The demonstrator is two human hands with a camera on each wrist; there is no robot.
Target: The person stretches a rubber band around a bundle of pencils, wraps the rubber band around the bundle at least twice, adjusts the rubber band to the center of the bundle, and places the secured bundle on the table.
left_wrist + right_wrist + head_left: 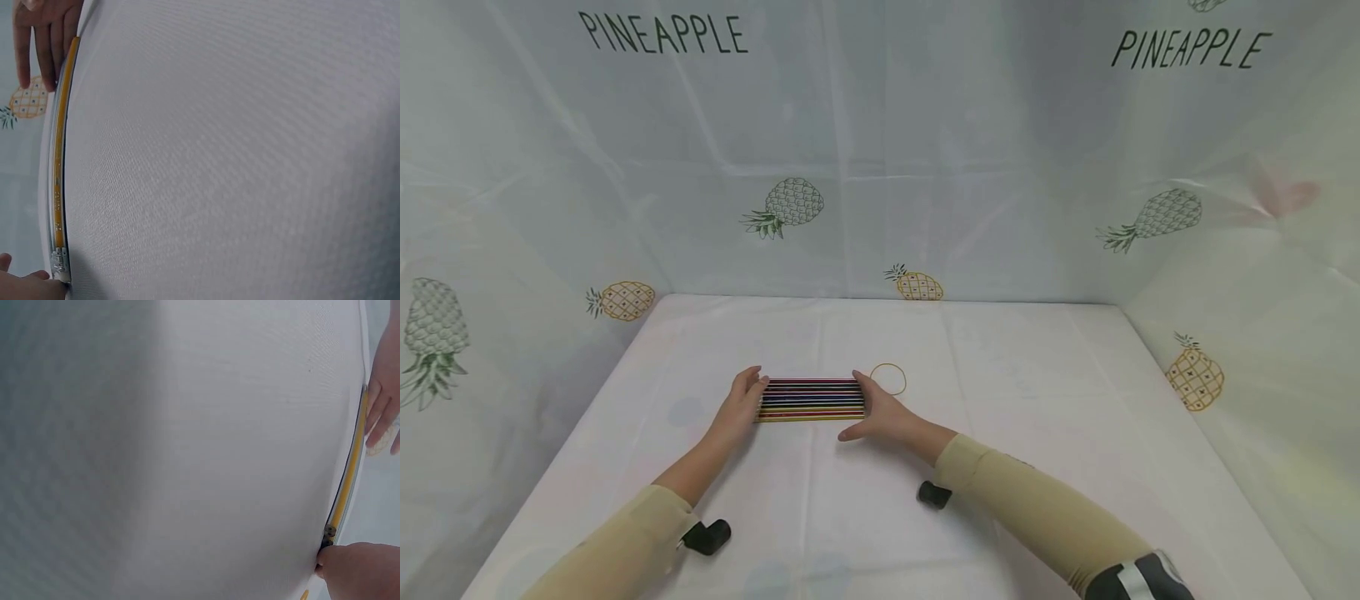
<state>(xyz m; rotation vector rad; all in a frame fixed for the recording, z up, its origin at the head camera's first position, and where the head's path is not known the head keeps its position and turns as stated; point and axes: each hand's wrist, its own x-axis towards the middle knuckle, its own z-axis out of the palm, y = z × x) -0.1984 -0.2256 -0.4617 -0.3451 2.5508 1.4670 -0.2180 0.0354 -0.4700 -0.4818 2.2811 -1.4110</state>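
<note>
Several pencils (811, 400) of different colours lie side by side in a flat row on the white cloth. My left hand (740, 410) is at their left ends, its fingers extended along that side. At the right ends my right hand (886, 415) touches the row, thumb spread toward me and fingers pointing forward. The left wrist view shows the nearest pencil (61, 150), yellow, with a metal ferrule and an eraser beside the left hand. Just beyond the right fingertips lies a thin yellow ring (888, 363), like a rubber band.
A white cloth (1037, 417) covers the table. Pale curtains (985, 167) printed with pineapples stand behind it and along both sides. Black wrist cameras (707, 537) hang below both sleeves, close over the cloth.
</note>
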